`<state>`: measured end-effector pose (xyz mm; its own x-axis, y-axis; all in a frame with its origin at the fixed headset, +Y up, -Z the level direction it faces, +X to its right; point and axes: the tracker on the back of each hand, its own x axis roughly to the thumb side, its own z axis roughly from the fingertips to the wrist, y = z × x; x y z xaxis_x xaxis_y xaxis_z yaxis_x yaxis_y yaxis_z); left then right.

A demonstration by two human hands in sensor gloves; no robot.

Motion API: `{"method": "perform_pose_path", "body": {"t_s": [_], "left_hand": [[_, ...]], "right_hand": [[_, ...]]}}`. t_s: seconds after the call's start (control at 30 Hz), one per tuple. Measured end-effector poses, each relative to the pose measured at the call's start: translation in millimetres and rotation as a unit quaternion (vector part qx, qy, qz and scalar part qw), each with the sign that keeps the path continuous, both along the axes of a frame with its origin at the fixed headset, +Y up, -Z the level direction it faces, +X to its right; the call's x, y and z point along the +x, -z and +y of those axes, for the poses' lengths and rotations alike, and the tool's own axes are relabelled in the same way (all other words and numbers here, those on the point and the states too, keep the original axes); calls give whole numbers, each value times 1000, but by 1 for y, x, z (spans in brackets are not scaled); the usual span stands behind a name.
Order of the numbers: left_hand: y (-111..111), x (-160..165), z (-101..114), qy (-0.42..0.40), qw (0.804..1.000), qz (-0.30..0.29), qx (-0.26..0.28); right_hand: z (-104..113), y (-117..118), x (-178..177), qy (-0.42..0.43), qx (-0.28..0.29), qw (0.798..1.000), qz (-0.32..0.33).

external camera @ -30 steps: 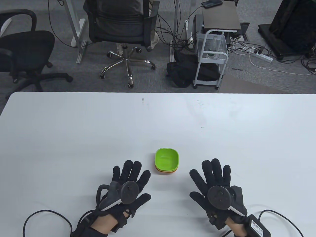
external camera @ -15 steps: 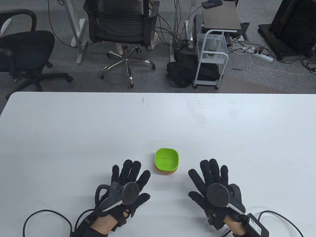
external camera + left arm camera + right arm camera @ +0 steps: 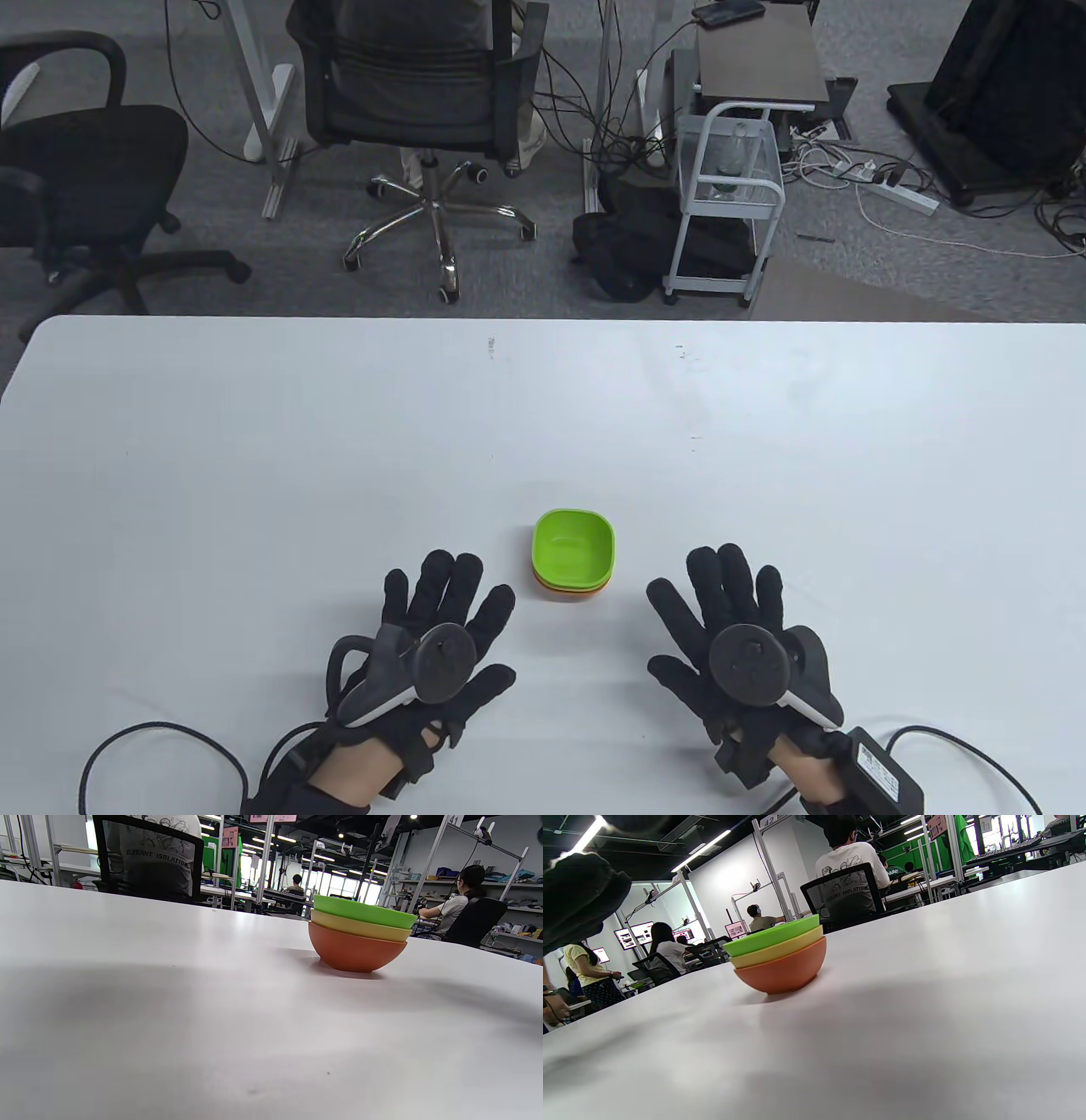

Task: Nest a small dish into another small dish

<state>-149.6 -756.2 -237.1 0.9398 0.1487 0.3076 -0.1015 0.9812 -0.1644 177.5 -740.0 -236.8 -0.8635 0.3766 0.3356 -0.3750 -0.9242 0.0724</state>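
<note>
Three small dishes stand nested in one stack near the table's front middle: a green dish on top, a yellow dish under it, an orange dish at the bottom. The stack also shows in the right wrist view. My left hand lies flat on the table left of the stack, fingers spread, holding nothing. My right hand lies flat to the right of the stack, fingers spread, holding nothing. Neither hand touches the dishes.
The white table stretches far beyond the stack. Glove cables trail off the front edge at both sides. Office chairs and a small cart stand on the floor behind the table.
My right hand has slid slightly back and left. The left hand and the stack have not visibly moved.
</note>
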Motion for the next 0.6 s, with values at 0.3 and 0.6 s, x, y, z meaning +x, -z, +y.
{"method": "perform_pose_path", "body": {"t_s": [0.3,0.6], "left_hand": [[-1,2,-2,4,1000,-7,-6],[-1,1,-1,1,1000,-7,-5]], "right_hand": [[3,-2,1,17,-2,1000,-4],[1,-1,2,2,-6,1000,-3]]}}
